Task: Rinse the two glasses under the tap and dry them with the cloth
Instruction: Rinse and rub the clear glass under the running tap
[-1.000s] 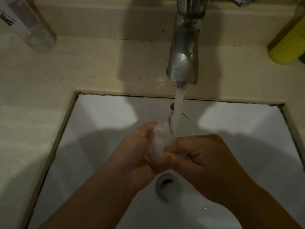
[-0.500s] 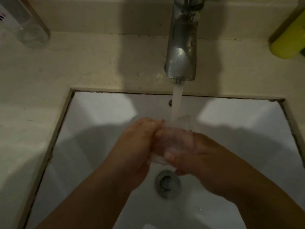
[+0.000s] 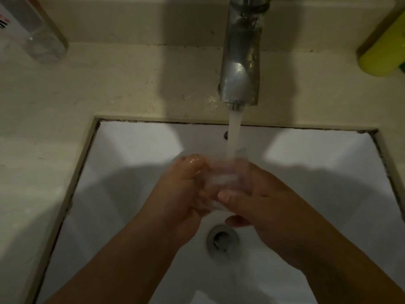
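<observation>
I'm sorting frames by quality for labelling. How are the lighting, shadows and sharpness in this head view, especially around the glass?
Head view: dim, warm light; broad dark shadows of the arms fall across the white sink. The tap shows a soft glare patch. The glass is smeared by motion and running water, its outline hard to tell between the left hand and right hand.

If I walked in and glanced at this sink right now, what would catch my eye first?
Probably the white stream of water falling from the metal tap at top centre, straight onto a clear glass cupped between the left hand and right hand over the white basin. Next, the bright yellow bottle on the counter at far right, and the drain just below the hands.
</observation>
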